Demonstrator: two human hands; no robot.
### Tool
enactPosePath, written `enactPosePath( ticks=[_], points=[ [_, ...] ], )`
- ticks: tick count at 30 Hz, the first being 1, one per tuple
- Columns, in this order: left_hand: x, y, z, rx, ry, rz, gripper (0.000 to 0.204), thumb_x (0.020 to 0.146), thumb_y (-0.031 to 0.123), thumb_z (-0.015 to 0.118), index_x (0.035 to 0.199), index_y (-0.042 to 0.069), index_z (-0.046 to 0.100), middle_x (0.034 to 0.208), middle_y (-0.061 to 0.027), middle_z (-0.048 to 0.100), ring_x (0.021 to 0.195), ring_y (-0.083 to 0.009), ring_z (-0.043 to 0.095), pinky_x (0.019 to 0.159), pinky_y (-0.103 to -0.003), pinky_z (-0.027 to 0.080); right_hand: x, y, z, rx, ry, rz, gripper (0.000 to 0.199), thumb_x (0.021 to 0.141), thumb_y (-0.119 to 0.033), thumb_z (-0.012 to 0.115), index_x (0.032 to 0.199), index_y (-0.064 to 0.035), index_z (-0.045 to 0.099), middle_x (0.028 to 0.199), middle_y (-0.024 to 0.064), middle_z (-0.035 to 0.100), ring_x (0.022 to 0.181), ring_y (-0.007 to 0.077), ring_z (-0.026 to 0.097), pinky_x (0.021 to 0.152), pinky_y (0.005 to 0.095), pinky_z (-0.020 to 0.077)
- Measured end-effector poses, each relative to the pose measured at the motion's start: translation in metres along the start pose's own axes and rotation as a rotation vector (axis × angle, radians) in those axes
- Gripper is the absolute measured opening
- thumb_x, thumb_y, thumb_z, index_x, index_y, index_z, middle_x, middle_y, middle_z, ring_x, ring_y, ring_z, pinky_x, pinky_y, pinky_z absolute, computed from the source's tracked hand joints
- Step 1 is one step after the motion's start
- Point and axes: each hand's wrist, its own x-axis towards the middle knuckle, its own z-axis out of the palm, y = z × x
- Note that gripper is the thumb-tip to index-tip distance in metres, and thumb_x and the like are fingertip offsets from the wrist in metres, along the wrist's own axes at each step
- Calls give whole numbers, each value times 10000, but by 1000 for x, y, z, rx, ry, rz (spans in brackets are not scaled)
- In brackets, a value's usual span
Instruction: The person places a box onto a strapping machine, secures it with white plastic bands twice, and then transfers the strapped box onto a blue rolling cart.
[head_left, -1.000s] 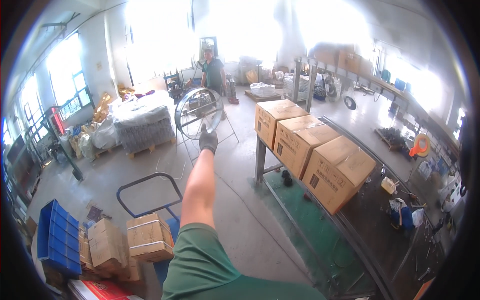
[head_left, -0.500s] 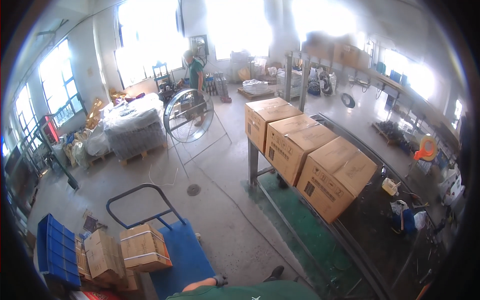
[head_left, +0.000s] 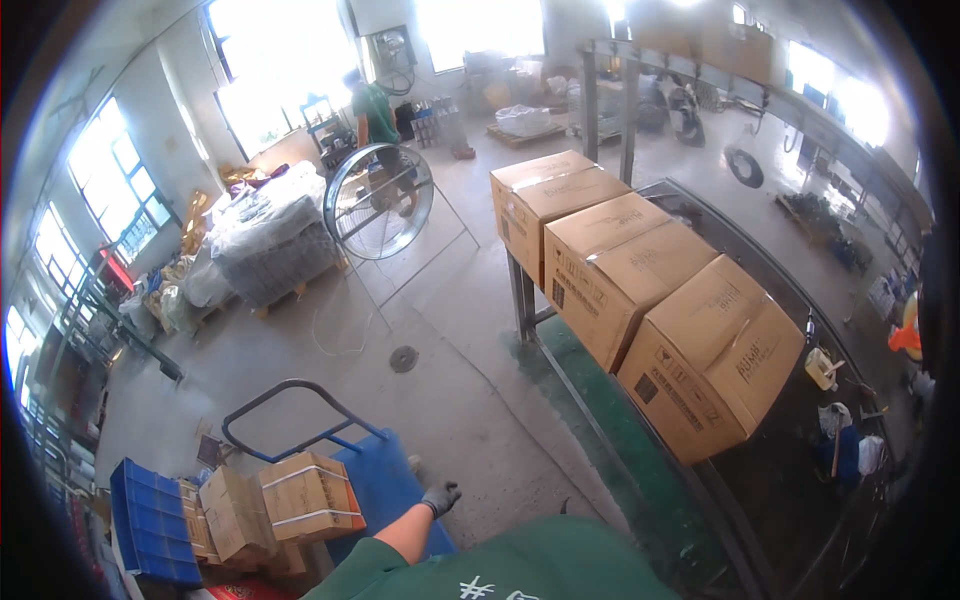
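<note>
Cart deck, blue and flat, lies on the concrete floor [head_left: 470,420] directly beneath the left hand [head_left: 440,496], which is the only hand in view; the right hand does not appear. The left hand wears a dark grey work glove and hangs at the end of a bare forearm that comes out of a green short sleeve at the lower edge of the view. Its fingers are loosely spread and curl slightly downward; the grip closes on nothing, and no contact with the cart [head_left: 385,480] can be confirmed. The cart has a dark tubular push handle [head_left: 290,415] bent into a rounded loop, standing at the end of the deck farther from the person. Just beside the left edge of the deck sit small strapped cardboard boxes [head_left: 305,497], brown with pale bands, stacked loosely next to a blue plastic crate [head_left: 150,520]. Well apart to the right, three large brown cartons [head_left: 640,290] stand in a row, touching one another, on a metal conveyor frame [head_left: 525,300] with a green mat on the floor below. Farther off, a round wire-guard floor fan [head_left: 380,202] stands near a wrapped pallet [head_left: 265,240], and another person in a green shirt [head_left: 372,110] stands behind the fan.
</note>
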Motion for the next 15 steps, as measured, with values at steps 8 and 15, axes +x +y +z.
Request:
enactPosePath(
  ticks=[8, 15],
  points=[
    [22, 23, -78, -253, 192, 207, 450, 941, 286, 606, 1298, 15, 580, 1196, -220, 657, 1145, -309, 626, 978, -358, 478, 185, -154, 16, 916, -186, 305, 224, 777, -25, 598, 980, 8, 685, 869, 106, 682, 780, 225, 631, 737, 315, 500],
    [83, -234, 8, 413, 583, 231, 872, 884, 606, 506, 1572, 206, 151, 1634, -124, 121, 1502, -340, 89, 1211, -434, 124, 301, -415, -60, 358, -478, 311, 267, 784, -14, 625, 1044, 5, 682, 926, 138, 701, 893, 251, 676, 812, 370, 520]
  ],
)
